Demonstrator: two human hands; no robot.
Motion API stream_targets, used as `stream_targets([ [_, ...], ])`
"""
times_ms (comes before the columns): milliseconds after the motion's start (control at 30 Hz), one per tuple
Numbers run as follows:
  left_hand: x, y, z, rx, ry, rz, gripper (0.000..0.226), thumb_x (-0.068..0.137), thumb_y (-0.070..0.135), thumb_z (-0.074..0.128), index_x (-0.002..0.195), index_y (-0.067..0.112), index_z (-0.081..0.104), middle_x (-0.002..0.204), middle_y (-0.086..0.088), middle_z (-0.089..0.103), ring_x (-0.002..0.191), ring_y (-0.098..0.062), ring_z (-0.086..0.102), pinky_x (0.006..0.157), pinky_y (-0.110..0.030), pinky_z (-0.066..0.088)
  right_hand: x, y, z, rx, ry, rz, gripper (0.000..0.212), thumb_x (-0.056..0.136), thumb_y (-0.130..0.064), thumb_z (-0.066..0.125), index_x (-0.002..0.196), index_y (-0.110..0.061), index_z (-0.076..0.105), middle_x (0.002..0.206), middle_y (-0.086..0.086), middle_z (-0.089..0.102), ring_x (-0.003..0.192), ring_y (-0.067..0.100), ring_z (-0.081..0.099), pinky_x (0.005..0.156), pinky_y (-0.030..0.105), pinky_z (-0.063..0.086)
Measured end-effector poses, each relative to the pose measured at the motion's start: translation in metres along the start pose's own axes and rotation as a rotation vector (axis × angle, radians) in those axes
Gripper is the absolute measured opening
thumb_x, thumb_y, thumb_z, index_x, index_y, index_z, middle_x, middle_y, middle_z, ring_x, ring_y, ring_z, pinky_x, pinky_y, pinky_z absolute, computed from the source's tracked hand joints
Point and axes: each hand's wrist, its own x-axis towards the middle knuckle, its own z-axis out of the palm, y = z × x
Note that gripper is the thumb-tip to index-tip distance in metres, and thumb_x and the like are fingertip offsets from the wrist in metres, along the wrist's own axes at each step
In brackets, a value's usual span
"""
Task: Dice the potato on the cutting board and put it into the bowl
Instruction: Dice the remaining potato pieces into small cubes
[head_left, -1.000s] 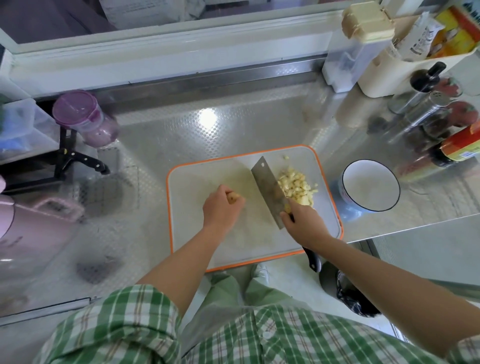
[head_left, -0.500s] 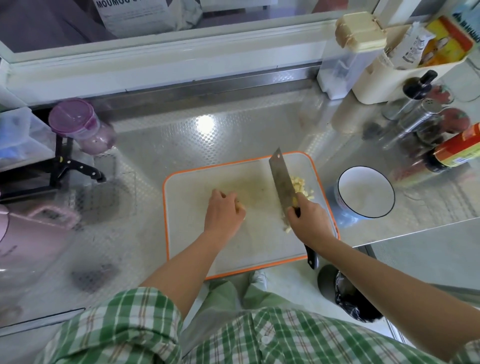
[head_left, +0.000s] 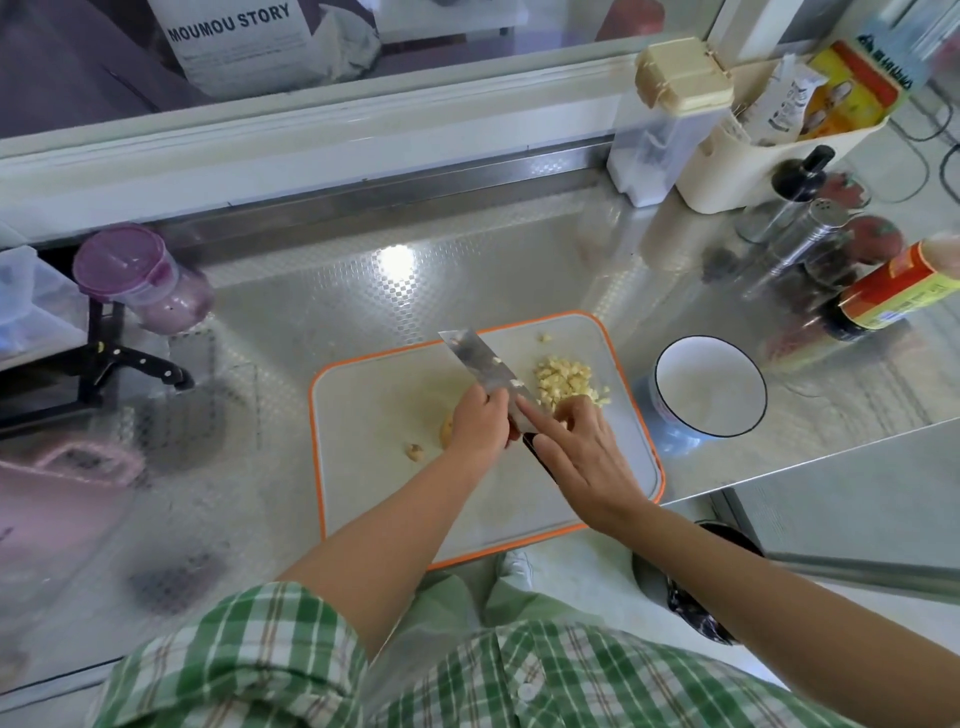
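Observation:
A white cutting board (head_left: 363, 467) with an orange rim lies on the steel counter. A pile of diced potato (head_left: 566, 382) sits at its far right corner. My right hand (head_left: 582, 457) holds the cleaver (head_left: 475, 358) by its black handle, index finger stretched along the blade, which is lifted and points far-left with a few potato bits stuck to it. My left hand (head_left: 480, 421) has its fingers curled on the blade near the heel. An uncut potato piece (head_left: 445, 430) shows partly behind that hand, with a small scrap (head_left: 413, 451) beside it. The white bowl (head_left: 670, 415) stands right of the board with nothing visible inside.
Sauce bottles (head_left: 893, 291), shakers and a cream caddy (head_left: 753, 156) crowd the counter's far right. A purple-lidded jar (head_left: 130, 280) and a black knife rack (head_left: 119, 358) stand at the left, a pink object (head_left: 62, 499) nearer. The counter edge runs just right of the bowl.
My left hand left the potato piece and moved right onto the cleaver blade. The blade swung off the diced pile toward the far left, and my right index finger now lies along it.

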Motion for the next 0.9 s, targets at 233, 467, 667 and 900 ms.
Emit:
stream_targets([
  [233,0.0,-0.001,-0.006,-0.001,0.002,-0.012,0.02,0.092,0.013,0.04,0.071,0.012,0.043,0.058,-0.005,0.043,0.049,-0.019,0.045,0.055,-0.031,0.039,0.013,0.015,0.001,0.03,-0.043,0.214,0.072,0.081,-0.068,0.0,0.143,-0.051,0.033,0.156,0.0,0.01,0.138,0.021,0.012,0.109,0.037,0.015],
  [467,-0.004,0.001,-0.008,0.041,-0.01,0.01,0.021,0.081,0.027,0.041,0.063,0.017,0.044,0.057,-0.003,0.044,0.059,-0.024,0.047,0.063,-0.046,0.047,0.025,-0.002,0.0,-0.025,-0.069,0.216,0.061,0.091,-0.055,0.012,0.14,-0.039,0.044,0.159,0.001,0.006,0.14,0.023,0.009,0.112,0.04,0.013],
  [667,-0.007,0.002,-0.005,0.066,-0.03,0.031,0.019,0.077,0.03,0.039,0.064,0.017,0.045,0.057,-0.004,0.046,0.058,-0.026,0.047,0.061,-0.04,0.041,0.028,-0.01,0.0,-0.051,-0.065,0.197,0.062,0.092,-0.059,0.01,0.141,-0.039,0.043,0.158,0.002,0.013,0.139,0.023,0.013,0.112,0.041,0.016],
  [900,-0.012,0.006,-0.007,0.106,-0.033,0.058,0.022,0.075,0.033,0.037,0.064,0.016,0.044,0.057,-0.003,0.046,0.061,-0.026,0.049,0.062,-0.043,0.043,0.032,-0.003,-0.001,0.044,-0.059,0.181,0.069,0.086,-0.064,0.011,0.143,-0.04,0.042,0.157,0.0,0.016,0.139,0.022,0.013,0.113,0.042,0.015],
])
